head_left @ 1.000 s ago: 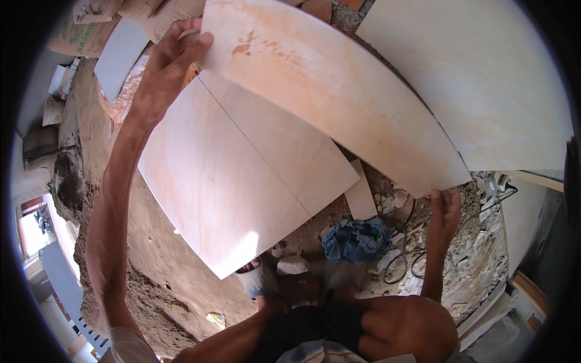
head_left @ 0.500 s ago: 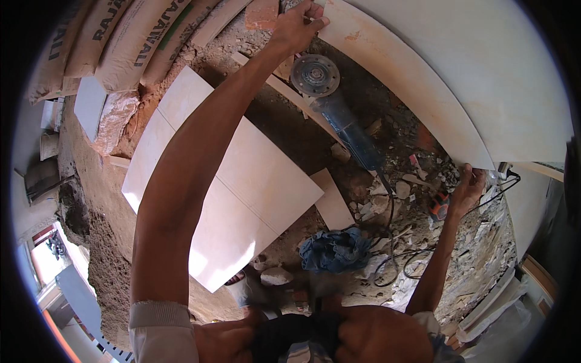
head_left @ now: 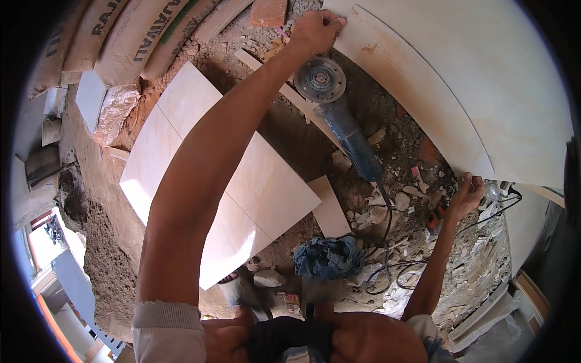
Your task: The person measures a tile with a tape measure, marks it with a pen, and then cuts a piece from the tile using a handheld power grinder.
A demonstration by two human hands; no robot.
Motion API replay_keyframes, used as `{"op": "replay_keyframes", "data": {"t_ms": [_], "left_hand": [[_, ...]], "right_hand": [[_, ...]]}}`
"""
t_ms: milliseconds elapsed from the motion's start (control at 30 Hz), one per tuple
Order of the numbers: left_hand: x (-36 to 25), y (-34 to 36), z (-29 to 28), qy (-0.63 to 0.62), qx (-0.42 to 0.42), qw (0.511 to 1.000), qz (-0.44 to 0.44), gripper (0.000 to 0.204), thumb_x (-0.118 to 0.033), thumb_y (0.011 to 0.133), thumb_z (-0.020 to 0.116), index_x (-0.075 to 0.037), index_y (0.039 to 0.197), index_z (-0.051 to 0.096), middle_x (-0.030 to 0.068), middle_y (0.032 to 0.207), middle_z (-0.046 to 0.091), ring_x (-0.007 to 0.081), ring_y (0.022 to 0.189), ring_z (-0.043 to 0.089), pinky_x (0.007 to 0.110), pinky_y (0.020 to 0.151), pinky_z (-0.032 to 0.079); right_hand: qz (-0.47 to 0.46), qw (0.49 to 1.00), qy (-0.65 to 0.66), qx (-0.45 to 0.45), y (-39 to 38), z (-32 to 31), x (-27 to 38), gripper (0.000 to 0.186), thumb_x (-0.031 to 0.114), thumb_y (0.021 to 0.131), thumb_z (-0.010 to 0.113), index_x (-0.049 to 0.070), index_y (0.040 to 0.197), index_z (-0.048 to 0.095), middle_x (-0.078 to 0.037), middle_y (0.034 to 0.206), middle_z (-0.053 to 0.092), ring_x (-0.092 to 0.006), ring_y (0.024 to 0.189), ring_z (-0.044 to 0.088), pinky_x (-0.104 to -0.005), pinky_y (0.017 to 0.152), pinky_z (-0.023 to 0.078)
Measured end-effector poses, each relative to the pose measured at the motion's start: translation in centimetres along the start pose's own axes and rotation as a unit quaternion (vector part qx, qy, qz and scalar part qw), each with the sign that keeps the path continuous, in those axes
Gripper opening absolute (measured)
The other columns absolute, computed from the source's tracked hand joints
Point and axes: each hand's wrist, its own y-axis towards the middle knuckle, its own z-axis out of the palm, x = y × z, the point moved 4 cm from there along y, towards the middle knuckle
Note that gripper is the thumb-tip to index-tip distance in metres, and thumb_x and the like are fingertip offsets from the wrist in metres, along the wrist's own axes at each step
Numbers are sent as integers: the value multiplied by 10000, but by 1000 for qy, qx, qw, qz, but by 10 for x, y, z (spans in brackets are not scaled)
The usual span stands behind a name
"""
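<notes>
Both my hands hold a long cream tile strip [head_left: 417, 91], stained orange-brown in places, which lies along the near edge of a larger pale slab [head_left: 502, 78] at the upper right. My left hand [head_left: 316, 33] is closed on the strip's far left end, thumb over the edge. Fingers of my right hand [head_left: 467, 196] close on its near right corner; the fingertips are partly hidden. Between my arms, an angle grinder [head_left: 351, 133] with a round metal disc lies on the rubble. An orange and black tape measure [head_left: 434, 219] sits just left of my right hand.
Large cream tiles [head_left: 266, 181] lie left of centre, partly under my left forearm. A small tile offcut [head_left: 330, 209] and crumpled blue cloth [head_left: 330, 257] lie near my feet. Paper sacks [head_left: 133, 42] stand far left. A black cable [head_left: 387, 227] loops over broken rubble; wooden strips [head_left: 296, 97] lie behind the grinder.
My left hand and the strip's left end have shifted slightly right, and more of the slab shows beyond that end. Both hands keep hold. The whole view has shifted a little.
</notes>
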Motion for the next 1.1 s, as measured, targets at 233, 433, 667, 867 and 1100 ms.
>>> {"op": "replay_keyframes", "data": {"t_ms": [233, 433, 667, 867, 1100], "left_hand": [[-25, -29, -49, -22, 57, 998, 32, 395, -355, 1136, 653, 16, 1208, 767, 132, 1021, 803, 181, 981, 759, 358, 890, 606], [-42, -134, -189, -5, 78, 997, -20, 508, -543, 1122, 638, -70, 1206, 802, 123, 1057, 831, 226, 1002, 790, 407, 980, 608], [59, -411, -330, 111, -69, 975, -179, 410, -414, 1155, 637, -43, 1325, 679, 145, 1267, 765, 264, 1203, 746, 456, 1005, 605], [172, -671, -287, 120, -390, 780, -475, 745, -568, 1133, 625, 66, 1507, 509, 223, 1360, 653, 350, 1280, 623, 495, 1103, 508], [191, -701, -240, -241, -434, 788, -365, 644, -570, 1094, 718, 31, 1326, 711, 64, 1155, 755, 124, 1039, 643, 279, 947, 519]], "right_hand": [[-89, 965, -225, -99, -40, 26, 77, 507, 206, 1090, 764, -71, 1463, 561, -222, 1395, 637, -309, 1292, 657, -427, 1030, 634], [-230, 856, -252, 388, -176, 161, 176, 707, 405, 1009, 843, 22, 1522, 543, -238, 1426, 604, -436, 1339, 621, -569, 1078, 555], [-179, 832, -308, 425, -201, 222, 166, 847, 382, 964, 877, 31, 1597, 436, -260, 1437, 629, -483, 1280, 675, -581, 1024, 565], [-171, 855, -257, 416, -195, 218, 170, 706, 277, 958, 867, -6, 1504, 522, -242, 1212, 731, -409, 1098, 754, -521, 957, 582], [21, 897, -90, 431, -209, 173, 206, 581, 277, 935, 870, -10, 1376, 623, -120, 1007, 746, -217, 784, 731, -385, 737, 611]]}}
